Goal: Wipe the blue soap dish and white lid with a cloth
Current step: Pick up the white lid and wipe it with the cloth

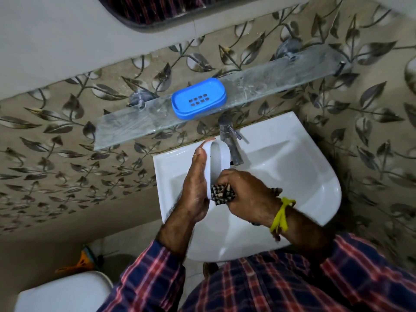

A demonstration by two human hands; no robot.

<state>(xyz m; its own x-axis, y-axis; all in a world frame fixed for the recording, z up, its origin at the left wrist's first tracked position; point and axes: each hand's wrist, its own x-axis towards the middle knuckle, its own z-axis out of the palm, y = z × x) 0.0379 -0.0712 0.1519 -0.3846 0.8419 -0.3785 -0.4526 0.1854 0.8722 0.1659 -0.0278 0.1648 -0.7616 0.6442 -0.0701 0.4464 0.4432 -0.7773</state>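
In the head view, at frame centre over the white washbasin (292, 176), the left hand (195, 188) lies flat with straight fingers against the back of the white lid (217, 163), holding it on edge. The right hand (245, 194), just right of it, has its grip curled round a checked cloth (221, 194) pressed to the lid's lower end. The blue soap dish (199, 99) sits above on the glass shelf (270, 77), well apart from both hands.

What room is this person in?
Most likely a bathroom. There is a white sink with a metal tap, a glass shelf holding a blue soap dish, and what looks like a toilet.
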